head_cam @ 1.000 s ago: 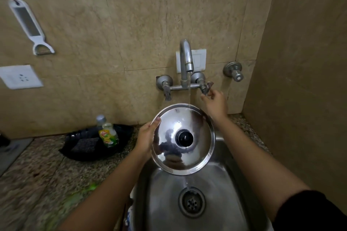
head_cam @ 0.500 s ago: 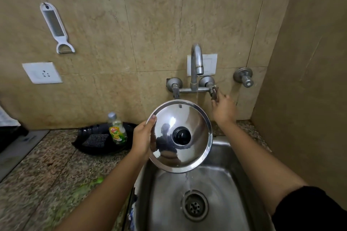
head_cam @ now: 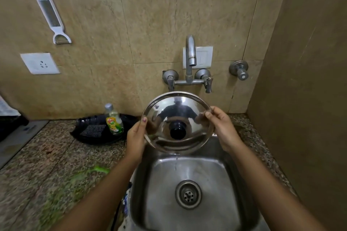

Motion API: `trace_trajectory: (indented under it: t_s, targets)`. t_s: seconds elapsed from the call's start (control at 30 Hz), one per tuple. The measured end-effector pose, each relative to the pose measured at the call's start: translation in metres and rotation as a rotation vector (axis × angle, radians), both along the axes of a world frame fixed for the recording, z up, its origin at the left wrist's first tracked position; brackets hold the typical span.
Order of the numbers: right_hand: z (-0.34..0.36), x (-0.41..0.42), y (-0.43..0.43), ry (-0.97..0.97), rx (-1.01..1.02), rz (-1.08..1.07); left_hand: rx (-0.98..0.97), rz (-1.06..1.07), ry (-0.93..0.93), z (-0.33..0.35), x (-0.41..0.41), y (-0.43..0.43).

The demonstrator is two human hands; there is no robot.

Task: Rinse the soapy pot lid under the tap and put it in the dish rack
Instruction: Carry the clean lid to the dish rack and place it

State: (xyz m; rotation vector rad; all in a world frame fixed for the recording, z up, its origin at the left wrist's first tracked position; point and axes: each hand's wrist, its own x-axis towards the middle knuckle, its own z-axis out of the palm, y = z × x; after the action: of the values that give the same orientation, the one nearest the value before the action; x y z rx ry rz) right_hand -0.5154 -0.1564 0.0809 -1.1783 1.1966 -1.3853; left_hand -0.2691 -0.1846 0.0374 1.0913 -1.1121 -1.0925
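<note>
Tiled sink corner: lid (head_cam: 178,118) held over sink (head_cam: 195,174), draining.
Left hand (head_cam: 135,138) and right hand (head_cam: 222,129) fingers pinch opposite rims, tilting it so drips fall in.

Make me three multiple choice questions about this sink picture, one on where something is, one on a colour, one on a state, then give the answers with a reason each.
1. Where is the dish soap bottle?
A. in the sink
B. on the counter left of the sink
C. hung on the wall

2. What colour is the knob on the pot lid?
A. black
B. red
C. white

3. How is the lid held?
A. by the left hand alone
B. by the right hand alone
C. by both hands

Answers:
1 B, it stands in a black tray on the granite.
2 A, the knob is black.
3 C, the left hand and right hand grip opposite rims.
</note>
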Motion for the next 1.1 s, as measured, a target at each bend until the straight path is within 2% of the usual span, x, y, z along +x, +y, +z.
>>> trace_trajectory:
  t_s: [0.07, 0.3, 0.47, 0.63, 0.73, 0.9, 1.1]
  targets:
    - [0.007, 0.003, 0.006, 0.007, -0.062, -0.030, 0.032, -0.027, -0.060, -0.005, 0.002, 0.005]
    - [0.032, 0.036, 0.010, 0.138, -0.210, -0.062, 0.085, -0.019, -0.050, 0.002, 0.016, 0.009]
    - [0.050, 0.099, -0.009, 0.037, -0.209, -0.156, 0.078, 0.031, 0.017, 0.026, 0.066, -0.008]
    - [0.057, 0.204, -0.049, -0.277, 0.011, -0.293, 0.122, 0.132, 0.082, 0.056, 0.175, -0.041]
    - [0.060, 0.283, -0.079, -0.481, 0.173, -0.296, 0.134, 0.181, 0.036, 0.077, 0.262, -0.061]
    - [0.071, 0.415, -0.122, -0.534, 0.294, -0.227, 0.116, 0.317, -0.025, 0.114, 0.399, -0.060]
    - [0.113, 0.559, -0.172, -0.558, 0.234, -0.116, -0.009, 0.515, -0.149, 0.165, 0.530, -0.059]
